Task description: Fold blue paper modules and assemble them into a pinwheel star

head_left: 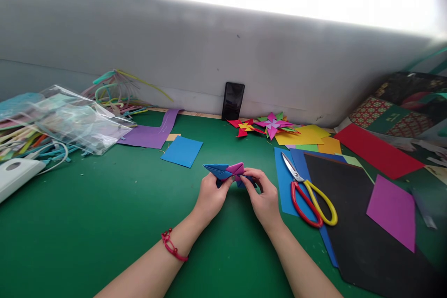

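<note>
A folded paper origami piece point(218, 169) in blue and pink is held between both hands above the green table. My left hand point(212, 195) pinches its left part, with a blue point sticking out past the fingers. On the other side, my right hand point(262, 195) grips the pink and blue part between thumb and fingers. The fingers hide some of the folds. A square of blue paper point(182, 151) lies on the table just beyond my left hand. To the right of my right hand, scissors point(305, 193) with one red and one yellow handle rest on stacked sheets.
Finished paper stars point(274, 125) lie at the back near a black phone point(233, 101) leaning on the wall. Purple paper point(148, 135), a clear plastic bag point(87, 121) and a white power strip point(19, 174) are left. Black sheets point(352, 223), magenta paper point(393, 212) and red paper point(379, 149) lie right.
</note>
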Available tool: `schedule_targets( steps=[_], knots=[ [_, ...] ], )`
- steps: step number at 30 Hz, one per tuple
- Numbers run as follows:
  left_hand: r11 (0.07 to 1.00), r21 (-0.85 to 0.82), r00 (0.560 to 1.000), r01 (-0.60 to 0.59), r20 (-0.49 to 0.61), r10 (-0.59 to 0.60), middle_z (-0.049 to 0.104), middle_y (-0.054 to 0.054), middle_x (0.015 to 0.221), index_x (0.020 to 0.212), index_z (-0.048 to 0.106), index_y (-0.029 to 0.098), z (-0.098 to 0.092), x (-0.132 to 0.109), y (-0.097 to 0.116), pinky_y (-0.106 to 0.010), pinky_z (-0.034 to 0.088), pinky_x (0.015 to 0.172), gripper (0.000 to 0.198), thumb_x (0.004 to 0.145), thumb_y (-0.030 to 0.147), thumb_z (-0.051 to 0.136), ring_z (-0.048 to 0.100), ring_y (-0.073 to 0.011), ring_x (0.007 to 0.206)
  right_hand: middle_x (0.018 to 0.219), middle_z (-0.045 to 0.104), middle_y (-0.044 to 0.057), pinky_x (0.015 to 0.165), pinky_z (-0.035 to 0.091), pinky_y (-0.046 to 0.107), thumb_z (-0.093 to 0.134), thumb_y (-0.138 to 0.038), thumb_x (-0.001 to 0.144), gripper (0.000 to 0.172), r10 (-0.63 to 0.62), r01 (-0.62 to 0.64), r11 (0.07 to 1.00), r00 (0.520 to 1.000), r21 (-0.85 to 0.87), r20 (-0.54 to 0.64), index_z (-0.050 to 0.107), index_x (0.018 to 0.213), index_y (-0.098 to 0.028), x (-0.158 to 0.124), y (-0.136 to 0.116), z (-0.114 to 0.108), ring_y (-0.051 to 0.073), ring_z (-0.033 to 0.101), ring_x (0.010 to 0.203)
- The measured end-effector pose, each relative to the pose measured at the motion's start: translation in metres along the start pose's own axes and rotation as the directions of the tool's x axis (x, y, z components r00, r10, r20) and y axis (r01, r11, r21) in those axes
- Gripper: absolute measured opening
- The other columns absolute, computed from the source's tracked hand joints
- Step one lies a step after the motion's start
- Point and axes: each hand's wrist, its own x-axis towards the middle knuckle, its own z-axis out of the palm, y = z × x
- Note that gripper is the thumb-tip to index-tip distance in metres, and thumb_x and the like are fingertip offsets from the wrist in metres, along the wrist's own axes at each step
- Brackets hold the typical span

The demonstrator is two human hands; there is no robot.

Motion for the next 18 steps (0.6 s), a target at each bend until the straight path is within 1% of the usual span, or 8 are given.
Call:
schedule_targets(
  steps=[6,11,13,15,18],
  knots=[
    [1.000,0.008,0.999,-0.028,0.016,0.028,0.066,-0.008,0.090,0.094,0.062,0.015,-0.0006,-0.0003,-0.0009,-0.031,0.047,0.074,0.023,0.076,0.029,0.056,0.061,-0.0209,0.083,0.093,0.060,0.006,0.076,0.048,0.034,0.052,-0.024,0.081,0.009,0.024,-0.024,1.000,1.000,0.002,-0.020,0.057,0.088,-0.021,-0.0005,0.0010,-0.0007,0.020,0.057,0.087],
    [0.996,0.048,0.996,-0.070,0.054,0.067,0.066,-0.007,0.090,0.092,0.062,0.016,-0.0025,-0.0004,0.0009,-0.030,0.047,0.073,0.020,0.077,0.026,0.054,0.060,-0.0196,0.083,0.089,0.062,0.004,0.075,0.048,0.033,0.054,-0.024,0.080,0.007,0.069,-0.071,0.996,0.997,0.047,0.044,0.057,0.085,-0.021,0.0011,0.0048,-0.0024,0.018,0.058,0.082],
    [0.997,0.059,0.998,-0.056,0.045,0.053,0.066,-0.006,0.088,0.091,0.062,0.016,-0.0030,-0.0004,0.0024,-0.030,0.046,0.073,0.019,0.076,0.025,0.055,0.060,-0.0193,0.082,0.088,0.062,0.004,0.074,0.048,0.033,0.055,-0.025,0.079,0.007,0.102,-0.106,0.992,0.993,0.070,0.063,0.057,0.085,-0.021,0.0019,0.0064,-0.0027,0.018,0.058,0.081],
    [1.000,0.007,1.000,-0.011,0.022,0.011,0.066,-0.006,0.086,0.093,0.061,0.016,-0.0028,0.0002,0.0040,-0.030,0.047,0.072,0.021,0.076,0.027,0.056,0.061,-0.0189,0.080,0.089,0.062,0.004,0.072,0.049,0.032,0.058,-0.026,0.078,0.010,0.133,-0.138,0.984,0.990,0.108,0.053,0.057,0.086,-0.021,0.0027,0.0076,-0.0028,0.018,0.058,0.082],
    [0.991,-0.125,0.999,0.047,0.003,-0.047,0.066,-0.006,0.087,0.095,0.057,0.015,-0.0018,0.0019,0.0059,-0.029,0.049,0.072,0.025,0.075,0.028,0.057,0.062,-0.0184,0.081,0.089,0.061,0.004,0.071,0.050,0.030,0.059,-0.028,0.076,0.014,0.149,-0.153,0.977,0.988,0.152,0.037,0.058,0.088,-0.021,0.0035,0.0083,-0.0025,0.018,0.058,0.083]
  ],
)
